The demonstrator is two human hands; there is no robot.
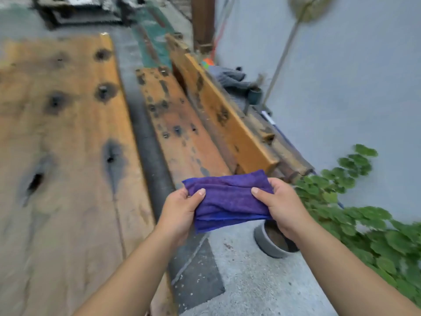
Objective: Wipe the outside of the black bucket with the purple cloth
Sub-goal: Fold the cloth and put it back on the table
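Observation:
A folded purple cloth (227,199) is stretched between both hands in front of me, above the concrete ground. My left hand (182,208) grips its left end with the thumb on top. My right hand (282,206) grips its right end the same way. No black bucket shows in this view. A round grey container (266,242) stands on the ground just below my right hand, partly hidden by my wrist.
A weathered wooden table (63,156) fills the left side. A wooden bench (182,133) with a backrest runs beside it. Green leafy plants (364,213) grow along the pale wall (341,76) at right. A grey rag pile (232,78) lies behind the bench.

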